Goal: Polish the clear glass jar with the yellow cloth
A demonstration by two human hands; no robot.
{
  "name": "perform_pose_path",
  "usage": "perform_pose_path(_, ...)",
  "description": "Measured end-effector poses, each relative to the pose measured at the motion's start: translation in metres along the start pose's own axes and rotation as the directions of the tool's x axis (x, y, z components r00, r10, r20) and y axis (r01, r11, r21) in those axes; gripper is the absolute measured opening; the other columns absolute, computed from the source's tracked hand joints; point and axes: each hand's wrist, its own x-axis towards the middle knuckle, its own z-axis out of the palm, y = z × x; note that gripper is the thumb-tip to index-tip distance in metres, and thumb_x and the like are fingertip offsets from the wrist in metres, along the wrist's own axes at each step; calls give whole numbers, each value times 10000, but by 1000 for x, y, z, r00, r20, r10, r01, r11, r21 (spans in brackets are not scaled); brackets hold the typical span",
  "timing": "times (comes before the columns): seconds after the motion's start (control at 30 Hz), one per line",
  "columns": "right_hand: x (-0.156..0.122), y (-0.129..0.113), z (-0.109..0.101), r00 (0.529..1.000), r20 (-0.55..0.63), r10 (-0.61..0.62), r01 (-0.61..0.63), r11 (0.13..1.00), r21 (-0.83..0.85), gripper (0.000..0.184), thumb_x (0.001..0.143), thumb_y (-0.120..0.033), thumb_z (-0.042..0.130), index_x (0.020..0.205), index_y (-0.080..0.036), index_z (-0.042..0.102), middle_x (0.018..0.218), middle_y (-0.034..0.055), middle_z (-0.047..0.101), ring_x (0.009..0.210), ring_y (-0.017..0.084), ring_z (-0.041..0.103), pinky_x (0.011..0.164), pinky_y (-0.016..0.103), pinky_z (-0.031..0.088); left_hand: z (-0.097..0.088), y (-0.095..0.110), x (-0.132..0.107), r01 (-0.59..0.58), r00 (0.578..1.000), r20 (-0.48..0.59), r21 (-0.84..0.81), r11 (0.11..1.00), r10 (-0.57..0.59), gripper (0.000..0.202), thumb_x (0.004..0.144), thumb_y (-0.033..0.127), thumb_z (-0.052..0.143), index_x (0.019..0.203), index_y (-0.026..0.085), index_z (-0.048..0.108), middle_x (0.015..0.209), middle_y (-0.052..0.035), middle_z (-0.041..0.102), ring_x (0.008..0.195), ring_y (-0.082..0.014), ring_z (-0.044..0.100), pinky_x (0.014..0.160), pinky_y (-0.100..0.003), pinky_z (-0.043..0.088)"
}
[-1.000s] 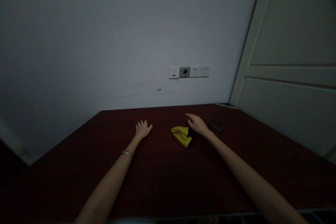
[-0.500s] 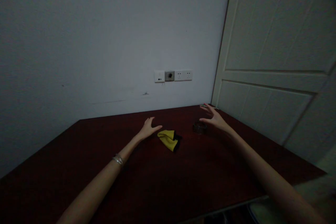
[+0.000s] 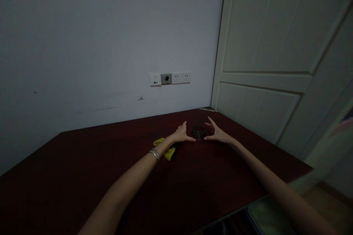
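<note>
A dark, see-through round glass dish that looks like an ashtray rests on the dark red tabletop. On its left side my left hand is open, thumb and fingers spread toward it. My right hand is open on the other side, curved around the dish with a small gap. Neither hand clearly touches the glass. Under my left wrist lies a crumpled yellow cloth with black parts, partly hidden by the forearm.
A thin flat strip lies at the table's back corner. Behind the table is a pale wall with sockets. A white panelled door borders the right side. Below the front edge, dim items show.
My left hand has moved right, past the yellow cloth, to the glass dish. My right hand has come down to the dish's right side. The view has turned slightly right.
</note>
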Motion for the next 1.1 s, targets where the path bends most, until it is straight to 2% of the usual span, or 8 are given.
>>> perform_pose_path(0.13, 2, 6, 7, 1000, 3, 2, -2, 1000, -1, 1257, 584, -463, 801, 1476, -250, -58, 1445, 215, 346, 1348, 286, 363, 1083, 517, 293, 19, 1, 14, -42, 999, -22, -6, 999, 42, 1261, 460, 449, 834, 1450, 84, 145, 1402, -246, 390, 1342, -387, 300, 1084, -491, 256)
perform_pose_path(0.23, 4, 9, 10, 1000, -2, 3, -3, 1000, -19, 1262, 575, -455, 809, 1477, -248, -50, 1431, 212, 353, 1332, 291, 383, 1087, 529, 266, 27, -2, 22, -47, 998, -34, -17, 999, 47, 1239, 471, 417, 834, 1448, 82, 149, 1361, -238, 432, 1325, -390, 322, 1078, -506, 250)
perform_pose_path(0.33, 5, 11, 12, 1000, -3, -6, 6, 999, -41, 1260, 564, -438, 819, 1479, -245, -25, 1372, 188, 419, 1289, 293, 435, 1081, 536, 264, 31, -8, 27, -35, 999, -33, -32, 999, 34, 1247, 459, 396, 844, 1447, 97, 144, 1308, -224, 483, 1290, -393, 370, 1054, -526, 270)
perform_pose_path(0.5, 10, 13, 17, 999, -24, -32, 30, 997, -68, 1244, 570, -410, 817, 1480, -187, -1, 1220, 145, 510, 1184, 273, 519, 1055, 491, 317, 34, -13, 29, -25, 999, -42, -34, 999, 23, 1254, 460, 362, 851, 1446, 85, 128, 1302, -228, 487, 1299, -391, 355, 1062, -548, 232)
perform_pose_path(0.63, 13, 14, 19, 997, -64, -41, 35, 996, -87, 1200, 593, -402, 795, 1478, -173, 19, 1147, 117, 525, 1136, 267, 541, 1034, 482, 344, 36, -13, 27, -28, 999, -42, -44, 999, 26, 1241, 487, 328, 847, 1446, 54, 109, 1295, -235, 501, 1274, -367, 398, 1056, -497, 271)
perform_pose_path(0.83, 14, 14, 18, 994, -94, -51, 40, 992, -116, 1155, 592, -385, 793, 1476, -192, 74, 1116, 98, 547, 1166, 275, 521, 1053, 489, 315, 38, -15, 30, -19, 998, -69, -73, 997, 14, 1199, 541, 292, 835, 1453, 75, 88, 1257, -212, 554, 1235, -339, 457, 1031, -467, 320)
perform_pose_path(1.1, 15, 14, 18, 994, -98, -46, 34, 992, -122, 1135, 588, -371, 789, 1471, -193, 100, 1131, 112, 567, 1209, 300, 493, 1047, 507, 325, 38, -11, 31, -3, 997, -83, -95, 995, -5, 1241, 515, 297, 860, 1454, 65, 84, 1240, -226, 582, 1198, -339, 517, 996, -425, 382)
